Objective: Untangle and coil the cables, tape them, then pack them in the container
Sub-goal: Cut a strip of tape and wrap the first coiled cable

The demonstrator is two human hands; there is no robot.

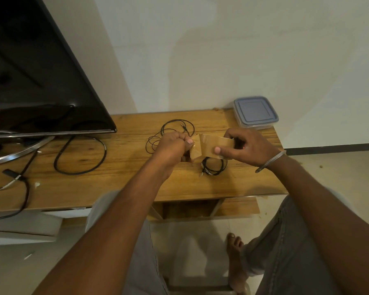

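Head view: left hand (pixel 173 145) pinches the end of the brown tape (pixel 210 144), right hand (pixel 250 145) grips its roll; the coiled cable (pixel 213 168) lies just nearer, by the right.

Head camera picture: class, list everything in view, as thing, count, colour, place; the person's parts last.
table: one, brown wood, by the wall
tape: one roll, brown, above the table, strip pulled out
coiled cable: one, black, on the table below the tape
loose cable: one, black, behind the tape
container: one, clear, grey-blue lid, far right corner
screen: one, black, left
thick cable: one, black, looped beside the screen
left hand: pinches the strip's end
right hand: grips the roll
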